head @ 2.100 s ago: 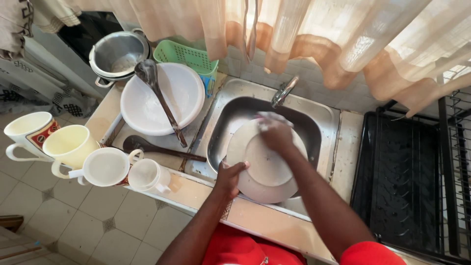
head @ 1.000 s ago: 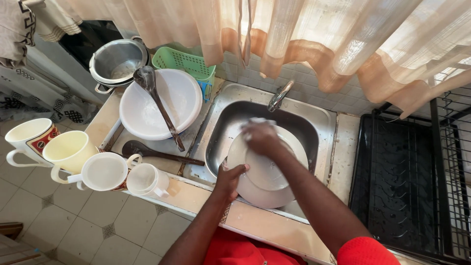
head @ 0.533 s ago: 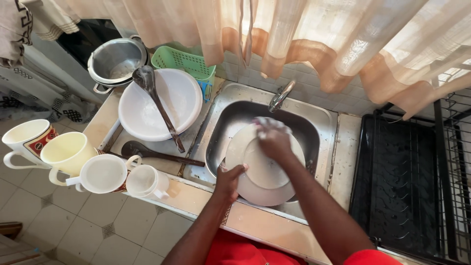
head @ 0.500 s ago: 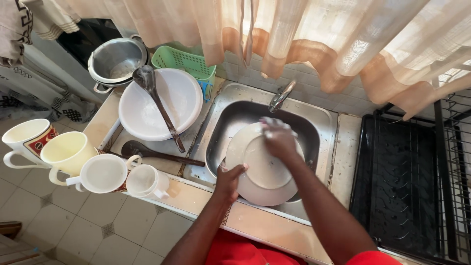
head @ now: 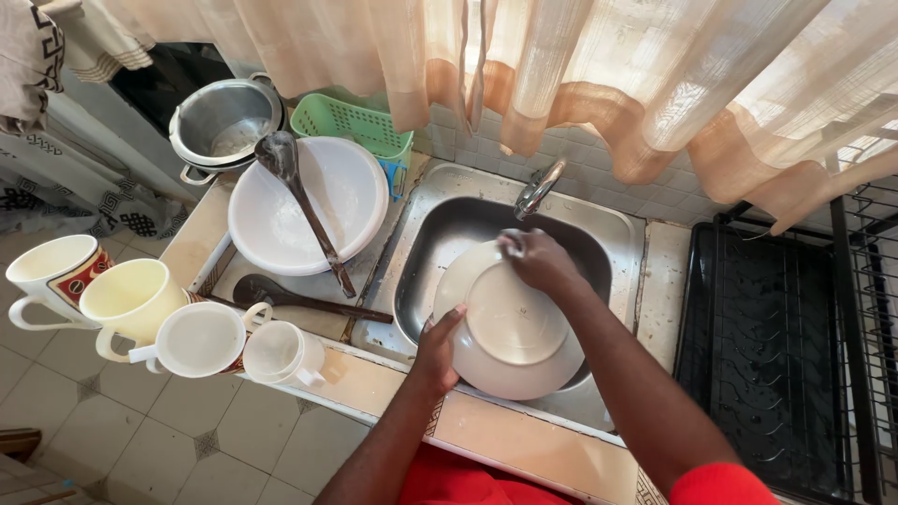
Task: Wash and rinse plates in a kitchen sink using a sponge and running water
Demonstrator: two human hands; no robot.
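Observation:
A round white plate (head: 510, 323) is held bottom up over the steel sink (head: 617, 234). My left hand (head: 436, 348) grips its near left rim. At the plate's far edge, just below the tap (head: 541, 189), my right hand (head: 537, 259) presses a small scrubbing pad against it; the pad is mostly hidden under the fingers.
Left of the sink lie a big white basin (head: 351, 196) with a ladle (head: 297, 201) across it, a dark wooden spoon (head: 299, 299), several mugs (head: 136, 299), a steel colander (head: 224, 122) and a green basket (head: 360, 126). A black dish rack (head: 781, 346) stands at right. Curtains hang above.
My right hand has slid back and forth over the plate's underside and now sits at its far edge. The left hand's grip is unchanged.

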